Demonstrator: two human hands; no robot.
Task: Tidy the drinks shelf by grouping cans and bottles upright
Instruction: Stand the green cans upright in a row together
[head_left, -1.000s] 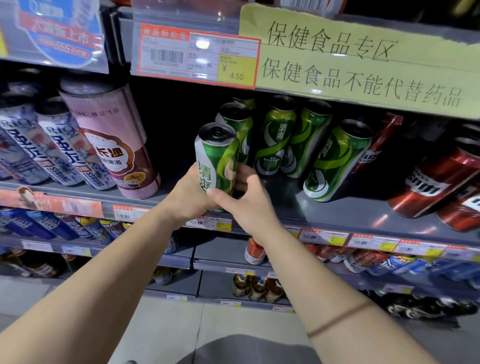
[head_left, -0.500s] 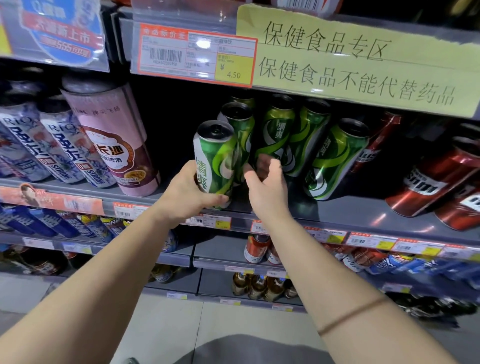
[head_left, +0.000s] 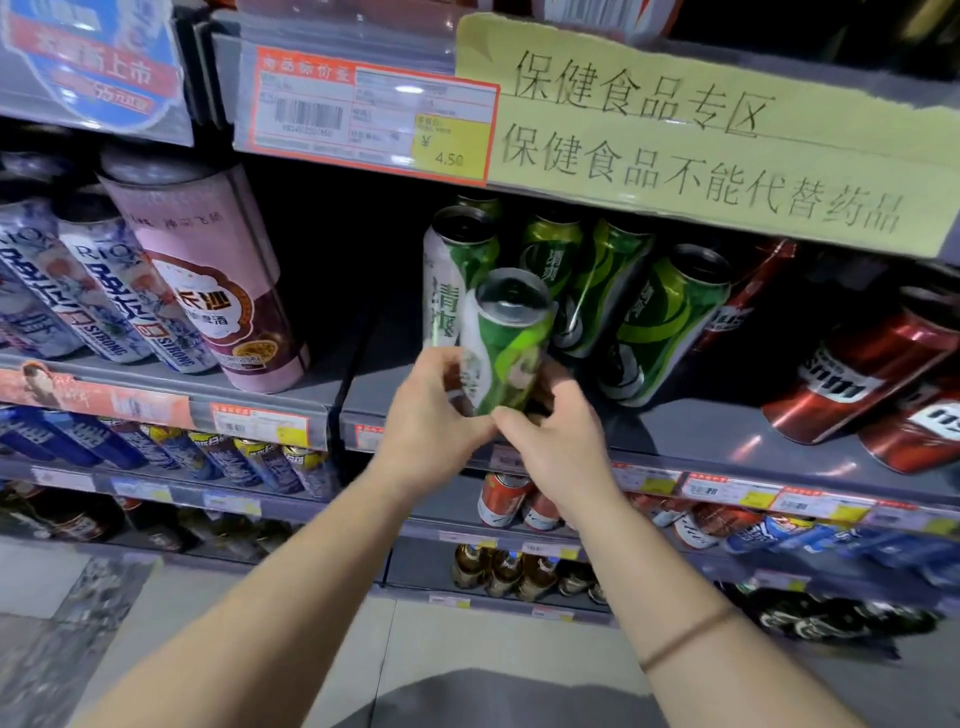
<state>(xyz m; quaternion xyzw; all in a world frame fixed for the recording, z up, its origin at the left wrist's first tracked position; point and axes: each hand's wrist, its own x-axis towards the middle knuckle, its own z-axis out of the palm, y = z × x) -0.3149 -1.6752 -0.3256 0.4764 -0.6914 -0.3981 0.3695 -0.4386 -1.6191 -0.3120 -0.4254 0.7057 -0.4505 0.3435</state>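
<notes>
A green beer can (head_left: 506, 345) is held just in front of the grey shelf (head_left: 691, 431), upright and leaning slightly. My left hand (head_left: 434, 410) wraps its lower left side and my right hand (head_left: 563, 441) grips its lower right side and base. Right behind it a green-and-white can (head_left: 449, 270) stands on the shelf, close to my left fingers. To the right, several more green cans (head_left: 660, 322) stand in a loose cluster; the rightmost one leans.
Red cans (head_left: 862, 369) lean at the right end of the same shelf. A pink can (head_left: 208, 280) and white-blue cans (head_left: 98, 291) stand at the left, with a dark gap between them and the green ones. Price tags line the shelf edge; lower shelves hold more cans and bottles.
My right hand reached among the green cans behind and brought a second can forward. My left hand left the first can standing on the shelf and joined the right on the new one.
</notes>
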